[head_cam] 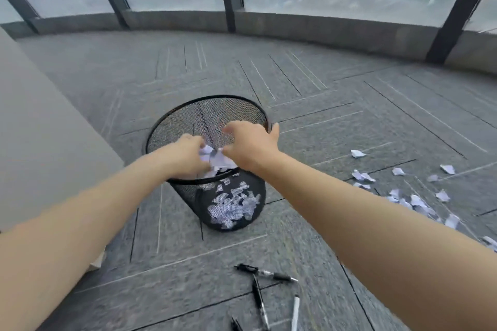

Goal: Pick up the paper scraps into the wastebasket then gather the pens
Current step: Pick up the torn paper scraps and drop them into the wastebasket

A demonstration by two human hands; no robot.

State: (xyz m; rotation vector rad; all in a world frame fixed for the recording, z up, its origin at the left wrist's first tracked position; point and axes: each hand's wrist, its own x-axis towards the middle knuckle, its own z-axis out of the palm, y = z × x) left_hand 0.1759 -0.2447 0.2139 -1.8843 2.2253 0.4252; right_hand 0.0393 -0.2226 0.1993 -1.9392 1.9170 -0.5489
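Head view: left hand [188,154] clutches paper scraps [216,160] over the wastebasket [242,106]; right hand [251,142] is blurred, so I can't tell its grip. Scraps are light and crushable, so I bunch them loosely. Loose scraps [416,200] lie right of the wastebasket.

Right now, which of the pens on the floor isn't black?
The white-bodied pen, rightmost of the group, running off the bottom edge of the view. The black pens to its left are all dark.

Black mesh wastebasket [172,126], white scraps [419,203]
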